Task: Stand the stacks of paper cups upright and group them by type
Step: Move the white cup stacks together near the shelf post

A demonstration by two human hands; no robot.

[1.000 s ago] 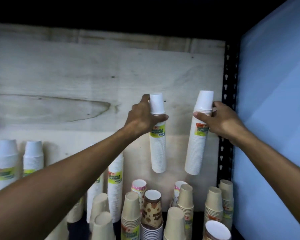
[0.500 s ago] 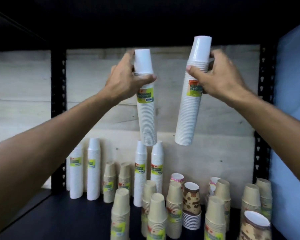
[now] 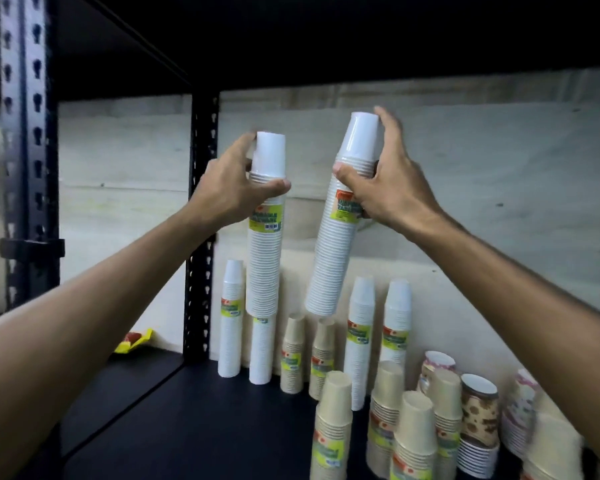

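Head view. Left hand (image 3: 234, 188) clamped round the top of a white stack (image 3: 264, 237), held upright at frame centre, its base hanging in front of the white stacks standing at the back of the shelf (image 3: 187, 403). Right hand (image 3: 388, 188) clamped round a second white stack (image 3: 340, 230), tilted, base swung toward the left, clear of everything below.

Since half a second ago: both stacks carried leftward along the shelf, now above the two white stacks (image 3: 245, 327) beside the black post (image 3: 201, 220) instead of over the middle of the row. Two more white stacks (image 3: 378, 334) right of centre, with kraft stacks (image 3: 309, 355) between the white groups. More kraft and patterned stacks (image 3: 478, 420) at lower right.

Meaning, as a judgement: mid-carry, headed for the white group at left; nothing set down yet. Tilted stack needs straightening before landing. White cups split in two groups, so grouping unfinished.
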